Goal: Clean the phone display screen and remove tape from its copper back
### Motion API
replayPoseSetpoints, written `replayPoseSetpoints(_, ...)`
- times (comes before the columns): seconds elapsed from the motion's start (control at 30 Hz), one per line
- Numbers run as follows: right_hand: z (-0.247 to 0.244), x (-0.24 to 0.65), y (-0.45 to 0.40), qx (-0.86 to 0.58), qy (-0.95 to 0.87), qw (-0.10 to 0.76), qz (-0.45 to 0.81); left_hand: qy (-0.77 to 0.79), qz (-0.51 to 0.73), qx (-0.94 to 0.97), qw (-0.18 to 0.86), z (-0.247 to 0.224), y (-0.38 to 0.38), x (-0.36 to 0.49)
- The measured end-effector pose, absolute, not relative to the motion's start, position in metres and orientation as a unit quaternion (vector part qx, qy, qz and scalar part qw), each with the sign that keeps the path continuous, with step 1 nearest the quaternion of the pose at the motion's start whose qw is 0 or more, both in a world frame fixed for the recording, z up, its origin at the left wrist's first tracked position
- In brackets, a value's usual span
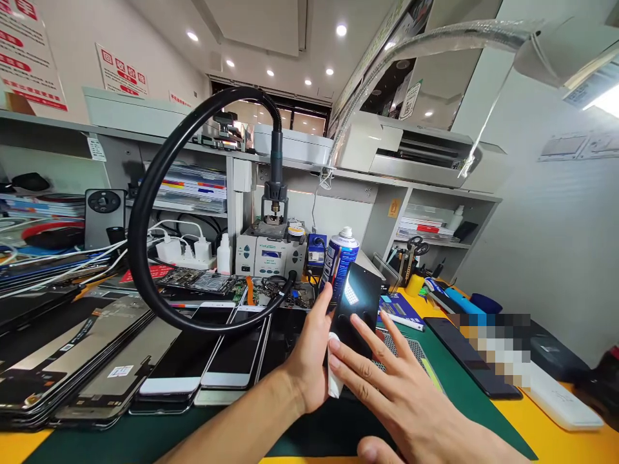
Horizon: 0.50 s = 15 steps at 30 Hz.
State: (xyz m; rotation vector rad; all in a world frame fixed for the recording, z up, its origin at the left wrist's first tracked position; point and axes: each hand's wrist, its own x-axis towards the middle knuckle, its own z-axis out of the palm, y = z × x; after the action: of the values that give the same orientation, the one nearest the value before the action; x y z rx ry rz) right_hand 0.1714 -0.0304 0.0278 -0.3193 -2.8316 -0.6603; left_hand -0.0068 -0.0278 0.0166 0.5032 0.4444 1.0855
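Observation:
A black smartphone (358, 296) is tilted upright in my left hand (309, 361), whose thumb runs along its left edge; the fingers behind it are hidden. The screen is dark and reflects a bright patch of light. My right hand (406, 386) lies across the lower screen with its fingers stretched out and spread and its thumb apart. A white tissue or cloth (334, 381) shows at the phone's lower left edge, between my left palm and the tips of two right fingers. Just behind the phone stands a blue spray can (342, 248) with a white cap.
Several phones (232, 348) and screen panels (116, 361) cover the left of the green mat (498, 419). A black hose (138, 212) loops up from the soldering or hot-air station (271, 254). At right lie a dark phone (474, 357) and a white slab (563, 403).

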Motion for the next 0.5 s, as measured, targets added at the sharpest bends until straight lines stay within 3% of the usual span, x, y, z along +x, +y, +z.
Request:
replayPoseSetpoints(0.3, 0.034, 0.187, 0.007, -0.291, -0.915, 0.181, -0.213, 0.164, 0.505, 0.250, 0.810, 0.019, -0.030, -0.002)
replayPoseSetpoints(0.5, 0.030, 0.170, -0.018, -0.189, -0.952, 0.138, -0.197, 0.164, 0.529, 0.249, 0.794, 0.019, -0.027, -0.005)
